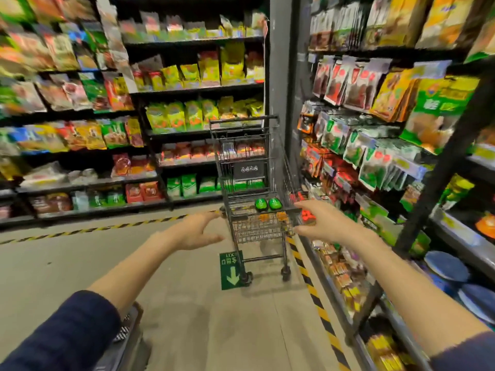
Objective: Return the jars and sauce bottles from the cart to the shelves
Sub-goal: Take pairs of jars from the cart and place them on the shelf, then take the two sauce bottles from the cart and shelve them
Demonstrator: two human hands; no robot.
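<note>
Left of the cart (254, 183), blurred packets fill the shelves (134, 135). The left hand (194, 231) reaches for its near rim, fingers spread, holding nothing. Two green-capped bottles (267, 204) stand inside at the near end, bodies hidden by mesh. The right hand (325, 223), equally spread and empty, hovers at the right corner.

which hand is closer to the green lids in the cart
Right. The right hand reaches the cart rim just right of the green lids; the left hand is farther off, left.
</note>
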